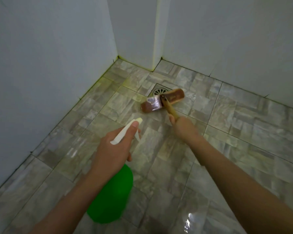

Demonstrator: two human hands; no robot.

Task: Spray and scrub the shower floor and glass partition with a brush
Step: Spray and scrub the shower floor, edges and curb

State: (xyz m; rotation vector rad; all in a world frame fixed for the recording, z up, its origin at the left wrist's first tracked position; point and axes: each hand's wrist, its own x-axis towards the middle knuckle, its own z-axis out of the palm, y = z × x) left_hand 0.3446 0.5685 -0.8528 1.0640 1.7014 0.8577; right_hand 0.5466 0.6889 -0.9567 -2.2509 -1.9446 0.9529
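Head view: left fingers (133, 128) wrap spray bottle (112, 196), right fingers (172, 120) wrap brush (174, 96), its head overlapping the drain (159, 90).

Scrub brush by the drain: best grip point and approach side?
Grip the wooden handle, not the brush head. The head lies flat on the floor by the drain, while the handle slants up from its middle toward the camera, so come from the near side, as the right hand does, wrapped round the handle's near end.
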